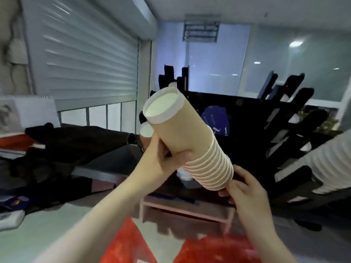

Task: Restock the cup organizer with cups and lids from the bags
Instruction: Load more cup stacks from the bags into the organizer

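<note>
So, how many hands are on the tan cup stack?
2. The left hand grips the middle of the cup stack; the right hand holds its lower, rim end. No other hand shows.

Tilted cup stack [183,133] in left grip [167,157]

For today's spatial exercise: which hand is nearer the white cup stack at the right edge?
Right. The right hand holds the rim end of the tan cups, left of the white cup stack; the left hand grips them farther left.
</note>
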Demonstrator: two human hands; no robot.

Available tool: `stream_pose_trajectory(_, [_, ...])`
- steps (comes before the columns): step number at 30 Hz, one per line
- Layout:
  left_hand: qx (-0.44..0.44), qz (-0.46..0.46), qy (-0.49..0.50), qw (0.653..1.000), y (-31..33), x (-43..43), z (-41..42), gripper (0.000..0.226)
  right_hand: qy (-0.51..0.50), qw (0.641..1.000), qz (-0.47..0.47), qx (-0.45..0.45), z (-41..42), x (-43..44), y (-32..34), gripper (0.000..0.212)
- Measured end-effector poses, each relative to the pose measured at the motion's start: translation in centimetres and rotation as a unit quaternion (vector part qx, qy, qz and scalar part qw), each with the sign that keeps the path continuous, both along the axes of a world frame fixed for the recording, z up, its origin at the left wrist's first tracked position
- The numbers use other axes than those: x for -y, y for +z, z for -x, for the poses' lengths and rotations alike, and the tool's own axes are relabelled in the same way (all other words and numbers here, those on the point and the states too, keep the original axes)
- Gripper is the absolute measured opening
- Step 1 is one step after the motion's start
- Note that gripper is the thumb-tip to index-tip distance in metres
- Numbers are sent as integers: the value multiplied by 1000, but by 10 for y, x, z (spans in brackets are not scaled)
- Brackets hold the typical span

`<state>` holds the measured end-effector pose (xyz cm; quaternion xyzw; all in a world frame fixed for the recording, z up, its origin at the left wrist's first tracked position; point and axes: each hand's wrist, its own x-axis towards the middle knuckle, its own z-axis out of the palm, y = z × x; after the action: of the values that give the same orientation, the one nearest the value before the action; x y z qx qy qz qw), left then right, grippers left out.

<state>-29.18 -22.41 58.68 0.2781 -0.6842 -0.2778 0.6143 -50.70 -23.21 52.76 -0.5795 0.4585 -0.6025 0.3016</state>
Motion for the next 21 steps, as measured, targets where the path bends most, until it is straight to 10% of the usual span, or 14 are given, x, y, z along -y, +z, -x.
stream_pose_trajectory(10, [-3,98,-48,994,138,70,-84,67,9,993,114,15,-86,65,140,32])
stream_pose_trajectory(21, [-12,134,26,991,199,164,-113,74,45,999,0,3,-133,193,223,25])
